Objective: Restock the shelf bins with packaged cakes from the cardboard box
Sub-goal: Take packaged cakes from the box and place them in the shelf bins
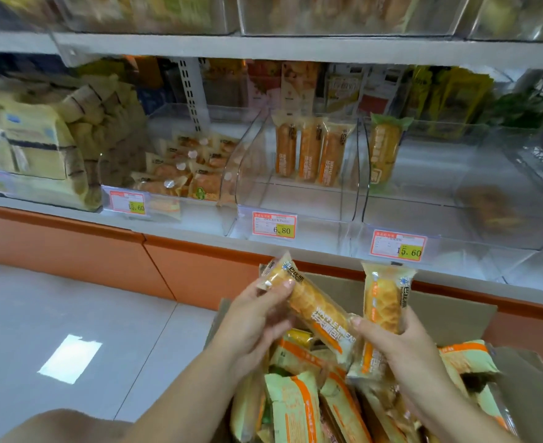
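**Stock entry, as I see it from the remote station. All places are given from the cardboard box.**

1. Shelf point(183, 233): white store shelving, running above and behind the cardboard box point(455, 311). Its orange base panel point(72, 241) stands just behind the box's far flap.
2. Cardboard box: open, flaps spread, at the lower right of my view.
3. Loose cakes point(295, 407): packaged cakes in orange and pale green wrappers, heaped inside the box (they overlap, so I log no count).
4. Middle bin point(295, 203): clear plastic, on the shelf straight above the box. Three shelved cakes point(310, 151) stand upright at its back.
5. Right bin point(455, 203): clear, above and right of the box. One green-trimmed package point(383, 148) stands at its back left.
6. Left bin point(167, 116): clear, above and left of the box, holding small packs point(180, 167).
7. Left hand point(257, 318): over the box's left edge, grasping the slanted cake point(311, 308), thumb on top near its upper end and fingers beneath. The cake's lower end lies just beside the right thumb.
8. Right hand point(401, 343): over the middle of the box, fingers wrapped round the lower half of the upright cake point(382, 298), held above the heap.
9. Price tag point(275, 225): reads 6.80, on the middle bin's front lip, above the box's far flap.
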Available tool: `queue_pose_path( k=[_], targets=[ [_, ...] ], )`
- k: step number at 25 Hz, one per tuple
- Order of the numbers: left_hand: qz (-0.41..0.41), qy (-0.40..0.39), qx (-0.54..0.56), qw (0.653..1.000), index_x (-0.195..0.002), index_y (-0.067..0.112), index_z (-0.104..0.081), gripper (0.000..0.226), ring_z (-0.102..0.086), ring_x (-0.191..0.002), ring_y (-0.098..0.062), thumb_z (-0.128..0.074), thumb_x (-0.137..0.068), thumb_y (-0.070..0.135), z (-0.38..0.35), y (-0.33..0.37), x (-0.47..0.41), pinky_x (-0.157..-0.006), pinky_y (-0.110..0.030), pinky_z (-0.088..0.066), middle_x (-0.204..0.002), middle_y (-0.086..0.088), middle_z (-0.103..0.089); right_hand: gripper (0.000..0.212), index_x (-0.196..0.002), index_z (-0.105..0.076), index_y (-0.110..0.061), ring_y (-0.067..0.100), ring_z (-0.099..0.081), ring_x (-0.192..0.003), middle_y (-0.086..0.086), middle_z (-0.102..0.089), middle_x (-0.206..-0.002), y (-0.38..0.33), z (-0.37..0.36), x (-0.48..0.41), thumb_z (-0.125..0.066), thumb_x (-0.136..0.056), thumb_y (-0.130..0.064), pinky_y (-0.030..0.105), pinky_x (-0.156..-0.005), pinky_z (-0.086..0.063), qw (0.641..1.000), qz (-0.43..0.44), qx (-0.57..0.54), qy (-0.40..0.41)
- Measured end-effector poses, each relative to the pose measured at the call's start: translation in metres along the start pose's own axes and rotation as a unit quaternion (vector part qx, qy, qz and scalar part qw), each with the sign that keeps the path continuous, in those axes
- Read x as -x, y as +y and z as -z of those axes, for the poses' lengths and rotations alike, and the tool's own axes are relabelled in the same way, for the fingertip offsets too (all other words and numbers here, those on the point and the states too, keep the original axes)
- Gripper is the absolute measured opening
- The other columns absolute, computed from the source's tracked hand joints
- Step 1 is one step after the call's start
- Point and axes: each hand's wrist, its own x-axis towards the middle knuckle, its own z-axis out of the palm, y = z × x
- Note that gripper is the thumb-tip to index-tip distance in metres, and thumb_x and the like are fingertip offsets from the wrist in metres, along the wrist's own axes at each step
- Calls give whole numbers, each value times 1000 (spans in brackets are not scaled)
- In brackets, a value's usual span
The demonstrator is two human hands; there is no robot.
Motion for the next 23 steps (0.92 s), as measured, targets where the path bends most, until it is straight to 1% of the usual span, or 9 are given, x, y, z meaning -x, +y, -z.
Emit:
queue_pose_path(
  k=[2,4,9,11,13,15,17,20,23],
  targets=[
    [-17,-1,8,1000,-114,6,-63,32,-72,-86,-19,-67,-84,13,-8,16,-2,-82,-42,-60,-91,-9,-74,34,-102,-57,-32,12,-68,-82,-7,-71,-87,-17,-11,4,-78,-77,-27,31,-71,-48,999,25,24,-2],
    [-75,10,-70,995,-114,12,-62,23,-72,-82,-16,-63,-91,14,-9,47,-8,-78,-40,-59,-89,-3,-75,38,-105,-51,-31,7,-62,-87,-9,-66,-95,-42,-21,2,-77,-77,-32,28,-71,-44,996,66,63,-10],
    [-210,41,-177,961,-113,21,-60,21,-71,-89,-8,-63,-93,21,1,129,-27,-75,-26,-53,-102,2,-73,42,-104,-50,-38,21,-68,-94,-2,-69,-100,-139,-54,-40,-70,-70,-54,49,-87,-53,988,124,63,-69],
    [-244,47,-190,950,-113,21,-62,21,-70,-95,-11,-64,-92,22,8,147,-38,-83,-32,-55,-106,1,-73,48,-110,-57,-32,18,-67,-97,-4,-70,-104,-179,-75,-77,-73,-69,-52,45,-89,-53,980,162,82,-82],
    [-254,54,-204,944,-113,23,-63,23,-69,-99,-13,-67,-90,26,13,156,-49,-92,-39,-53,-106,3,-73,43,-112,-59,-25,13,-65,-95,-7,-69,-102,-206,-103,-120,-77,-75,-41,34,-85,-52,976,194,79,-49],
    [-255,61,-210,942,-112,26,-64,24,-69,-100,-13,-68,-88,29,19,158,-58,-94,-41,-53,-104,5,-73,37,-111,-58,-22,16,-64,-92,-5,-67,-100,-210,-132,-169,-76,-81,-30,35,-83,-53,980,174,87,-32],
    [-241,61,-203,947,-110,28,-65,22,-69,-97,-12,-69,-88,30,25,160,-66,-91,-39,-54,-101,6,-74,35,-111,-60,-17,23,-65,-94,3,-68,-103,-195,-156,-211,-76,-81,-27,43,-85,-56,985,117,123,-23],
    [-212,42,-185,959,-108,27,-67,20,-71,-90,-9,-67,-88,29,33,161,-73,-82,-31,-55,-97,6,-75,32,-109,-58,-13,22,-62,-90,5,-65,-100,-173,-175,-251,-73,-85,-28,35,-81,-54,968,107,224,13],
    [-205,28,-182,961,-109,27,-66,22,-72,-90,-8,-66,-87,30,37,160,-76,-80,-29,-54,-97,6,-75,51,-125,-49,-9,18,-60,-81,0,-64,-94,-171,-178,-269,-71,-85,-32,31,-79,-51,957,133,247,67]
  ],
)
